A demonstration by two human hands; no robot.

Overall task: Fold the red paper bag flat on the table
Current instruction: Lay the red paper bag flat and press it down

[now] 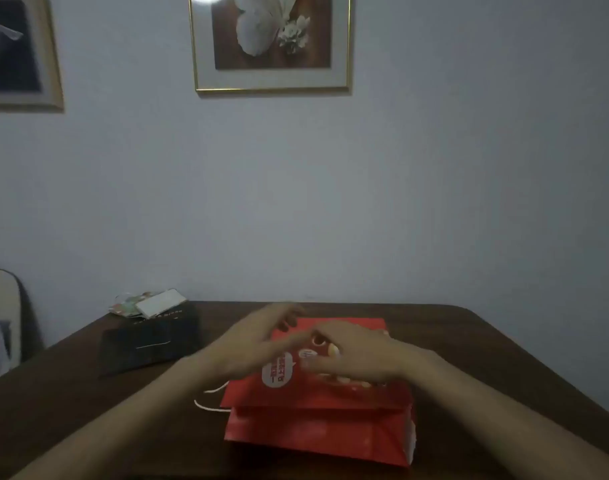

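Bag [316, 417], red paper, lies on its side on the dark wooden table [503, 375], under both hands and reaching nearer the camera than the fingers do. Its upper panel is pressed down and slopes toward a crease below the palms; nearer than that crease the folded base shows as a second red panel with a diagonal fold at its right corner. A white speech-bubble print with red characters sits just below the left hand's fingertips. The left hand [258, 344] comes in from the left with its fingers spread and loosely curved over the far left part of the bag; motion blur hides whether the tips touch the paper. The right hand [355, 355] lies palm down on the bag, fingers extended leftward and close together, their tips meeting the blurred left fingers near the panel's middle; it appears to press the paper flat and pinches nothing that can be seen. A white cord handle [209, 398] loops out on the table from the bag's left edge, just below the left wrist. Well left of the left fingers a black box [150, 341] rests on the table, with a white card [161, 301] and some patterned paper on its far end. Beyond the fingers, on the grey wall, hangs a gold-framed picture [271, 43].
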